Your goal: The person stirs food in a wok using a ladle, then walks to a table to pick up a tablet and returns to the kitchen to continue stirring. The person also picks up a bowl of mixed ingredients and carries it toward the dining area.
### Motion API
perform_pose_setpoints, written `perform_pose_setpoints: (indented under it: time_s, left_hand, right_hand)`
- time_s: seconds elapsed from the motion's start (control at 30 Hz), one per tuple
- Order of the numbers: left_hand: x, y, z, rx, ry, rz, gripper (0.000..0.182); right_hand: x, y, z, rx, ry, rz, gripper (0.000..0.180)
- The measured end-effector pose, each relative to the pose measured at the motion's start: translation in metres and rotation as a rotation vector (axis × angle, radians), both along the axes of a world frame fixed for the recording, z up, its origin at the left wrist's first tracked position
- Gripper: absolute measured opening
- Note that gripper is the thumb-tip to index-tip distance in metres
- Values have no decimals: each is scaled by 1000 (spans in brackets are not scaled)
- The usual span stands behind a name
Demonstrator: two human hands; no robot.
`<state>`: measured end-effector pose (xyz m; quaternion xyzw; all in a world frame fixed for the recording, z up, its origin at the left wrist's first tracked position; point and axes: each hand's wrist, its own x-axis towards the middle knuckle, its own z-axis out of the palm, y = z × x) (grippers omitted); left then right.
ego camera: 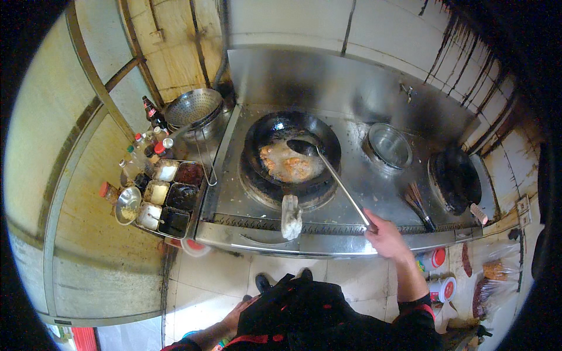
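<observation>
My right hand (386,234) grips the end of a long-handled wok ladle (342,186). The ladle's dark bowl dips into a black wok (329,131) on the burner. Bubbling oil (281,151) fills the bottom of the wok, and browned pieces of food (295,166) fry in it. A pale cloth (291,221) is wrapped around the wok's handle, which points towards me. My left hand (235,316) hangs low beside my dark apron, away from the stove. Its fingers are partly hidden, so I cannot see whether it holds anything.
Left of the burner stand a seasoning rack (158,197), several bottles (142,149) and a perforated strainer (193,107). A metal pot (388,147), a bamboo wok brush (419,206) and a second wok (454,180) are on the right. Tubs (441,289) stand on the floor.
</observation>
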<state>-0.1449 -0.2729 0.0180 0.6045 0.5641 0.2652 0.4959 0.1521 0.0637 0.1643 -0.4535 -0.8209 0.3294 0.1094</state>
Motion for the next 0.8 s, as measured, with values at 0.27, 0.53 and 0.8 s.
perform_pose_setpoints:
  time_s: [0.27,0.53,0.8]
  left_hand:
    - [-4,-4,-53,-26,-23,-90,70]
    - [-8,-1,-66,52,-71,-80,57]
    - [4,-16,-35,95,-54,106,61]
  right_hand:
    - [16,-22,-4,95,-368,189,57]
    - [-45,12,-90,250,-353,107,57]
    - [-90,39,-60,268,-102,-16,51]
